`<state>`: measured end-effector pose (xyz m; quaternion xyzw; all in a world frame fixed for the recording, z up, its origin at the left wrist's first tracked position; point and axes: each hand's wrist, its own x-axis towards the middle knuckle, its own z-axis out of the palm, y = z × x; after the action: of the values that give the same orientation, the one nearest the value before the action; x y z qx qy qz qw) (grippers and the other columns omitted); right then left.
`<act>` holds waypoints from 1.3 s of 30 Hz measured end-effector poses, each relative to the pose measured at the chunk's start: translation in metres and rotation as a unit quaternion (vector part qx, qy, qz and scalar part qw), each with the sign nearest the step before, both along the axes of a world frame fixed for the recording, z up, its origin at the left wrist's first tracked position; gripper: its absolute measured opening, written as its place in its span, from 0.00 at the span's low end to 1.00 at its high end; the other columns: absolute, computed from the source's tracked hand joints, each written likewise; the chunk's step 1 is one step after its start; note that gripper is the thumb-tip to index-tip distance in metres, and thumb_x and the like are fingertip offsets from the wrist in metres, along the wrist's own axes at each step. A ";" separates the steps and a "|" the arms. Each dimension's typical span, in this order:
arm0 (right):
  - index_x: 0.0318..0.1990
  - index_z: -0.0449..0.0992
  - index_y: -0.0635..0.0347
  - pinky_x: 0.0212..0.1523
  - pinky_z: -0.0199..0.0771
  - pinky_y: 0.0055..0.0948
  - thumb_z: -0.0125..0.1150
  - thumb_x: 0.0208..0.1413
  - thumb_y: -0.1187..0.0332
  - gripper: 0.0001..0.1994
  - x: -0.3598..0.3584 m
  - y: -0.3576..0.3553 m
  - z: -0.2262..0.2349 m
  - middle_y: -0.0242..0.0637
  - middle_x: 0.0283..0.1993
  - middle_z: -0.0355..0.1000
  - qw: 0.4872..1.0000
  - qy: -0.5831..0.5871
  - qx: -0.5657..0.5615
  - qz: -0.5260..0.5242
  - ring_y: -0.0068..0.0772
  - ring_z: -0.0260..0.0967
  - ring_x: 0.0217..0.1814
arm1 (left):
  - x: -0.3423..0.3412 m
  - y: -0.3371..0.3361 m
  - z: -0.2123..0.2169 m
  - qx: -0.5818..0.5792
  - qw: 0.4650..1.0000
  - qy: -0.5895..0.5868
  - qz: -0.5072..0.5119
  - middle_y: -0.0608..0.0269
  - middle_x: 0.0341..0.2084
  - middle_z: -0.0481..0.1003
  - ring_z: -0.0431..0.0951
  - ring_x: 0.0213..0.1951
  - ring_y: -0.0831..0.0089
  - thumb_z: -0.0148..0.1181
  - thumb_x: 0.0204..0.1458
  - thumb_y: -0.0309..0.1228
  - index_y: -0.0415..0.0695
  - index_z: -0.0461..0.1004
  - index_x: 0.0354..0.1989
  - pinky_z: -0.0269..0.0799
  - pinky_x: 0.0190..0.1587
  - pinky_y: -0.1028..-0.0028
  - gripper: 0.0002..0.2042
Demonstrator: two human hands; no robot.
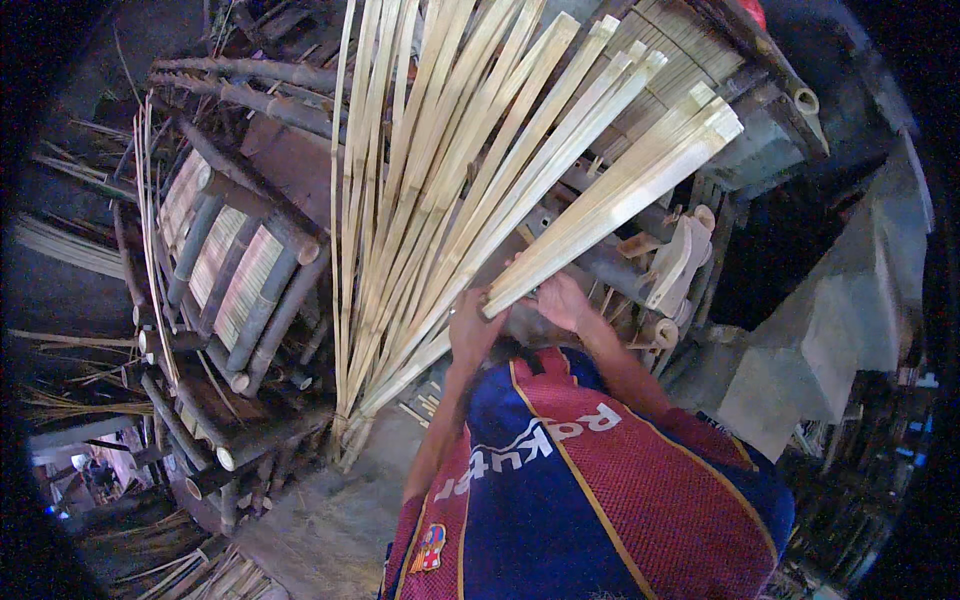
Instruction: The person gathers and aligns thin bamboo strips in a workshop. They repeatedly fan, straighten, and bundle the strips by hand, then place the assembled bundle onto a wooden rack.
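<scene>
A thick bundle of pale, split bamboo strips slants up to the right, its near end just in front of my chest. My left hand is closed around that near end from the left. On the other side, my right hand has its fingers bent against the bundle, which partly hides them. A small dark spot shows by its fingertips, too small to name. Left of the bundle, a large fan of long bamboo strips stands with its narrow end low by my left forearm and spreads upward.
A bamboo-pole frame with slatted panels stands at the left. Bamboo furniture parts lie to the right, below a slatted panel. Grey angular sheets rise farther right. Loose strips lie on the floor at lower left.
</scene>
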<state>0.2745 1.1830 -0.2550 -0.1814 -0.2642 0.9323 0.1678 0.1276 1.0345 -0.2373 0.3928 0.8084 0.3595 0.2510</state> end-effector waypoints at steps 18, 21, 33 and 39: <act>0.68 0.60 0.55 0.71 0.57 0.44 0.39 0.68 0.45 0.30 -0.011 -0.006 -0.010 0.39 0.69 0.61 0.995 0.015 -0.067 -0.075 0.37 0.55 0.73 | -0.014 -0.007 0.026 -0.090 0.993 -0.003 -0.072 0.50 0.42 0.79 0.77 0.49 0.51 0.74 0.41 0.50 0.42 0.74 0.52 0.71 0.50 0.57 0.33; 0.68 0.60 0.55 0.71 0.57 0.44 0.39 0.68 0.44 0.31 -0.013 -0.005 -0.013 0.39 0.70 0.61 0.996 0.010 -0.044 -0.078 0.37 0.55 0.73 | -0.012 -0.007 0.020 -0.072 0.996 -0.025 -0.057 0.47 0.46 0.78 0.74 0.53 0.48 0.75 0.39 0.49 0.43 0.74 0.54 0.68 0.55 0.56 0.34; 0.64 0.65 0.61 0.69 0.60 0.46 0.38 0.67 0.43 0.32 -0.012 -0.005 -0.013 0.45 0.65 0.65 0.991 0.026 -0.073 -0.105 0.41 0.60 0.70 | -0.010 -0.005 -0.001 0.020 0.997 0.005 -0.070 0.45 0.56 0.71 0.72 0.56 0.47 0.72 0.41 0.33 0.41 0.74 0.54 0.66 0.61 0.58 0.28; 0.62 0.66 0.61 0.69 0.61 0.47 0.44 0.66 0.47 0.28 -0.012 -0.007 -0.016 0.44 0.63 0.68 0.993 0.065 -0.048 -0.087 0.46 0.64 0.66 | -0.010 -0.009 -0.003 0.041 0.993 0.008 -0.114 0.44 0.57 0.70 0.71 0.59 0.51 0.71 0.42 0.31 0.41 0.71 0.57 0.72 0.55 0.61 0.30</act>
<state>0.2621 1.1765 -0.2708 -0.1505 -0.1910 0.9354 0.2567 0.1178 1.0254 -0.2406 0.4949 0.7449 0.3587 0.2673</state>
